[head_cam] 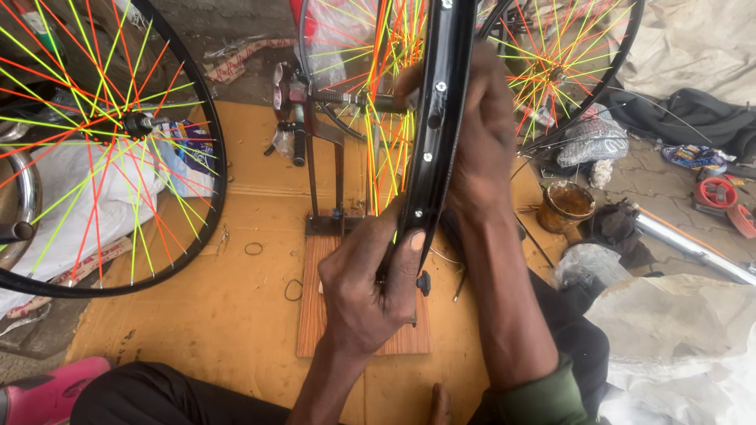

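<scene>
Flattened cardboard (pixel 236 315) covers the rough ground and serves as the work floor, with a small wooden board (pixel 315 315) lying near its middle and a metal truing stand (pixel 323 181) rising from the board's far end. A black wheel rim (pixel 441 118) with orange, yellow and green spokes (pixel 386 157) stands upright in the stand, edge-on to the camera. The left hand (pixel 370 283) is closed on the near part of the rim, thumb pressed along its inner face beside a spoke hole; whether it also pinches a small tool cannot be told. The right hand (pixel 480 142) wraps the rim higher up, fingers curled round it and gripping firmly.

A finished wheel (pixel 102 149) with the same bright spokes leans at the cardboard's left edge, another wheel (pixel 567 63) stands beyond its far right corner, and a brown tin (pixel 567 206) sits just off the right edge.

By the look of it, the step in hand is adjusting spokes at the rim. The next move would call for holding the rim steady while fine work is done at one nipple, without shifting the wheel in its stand.
</scene>
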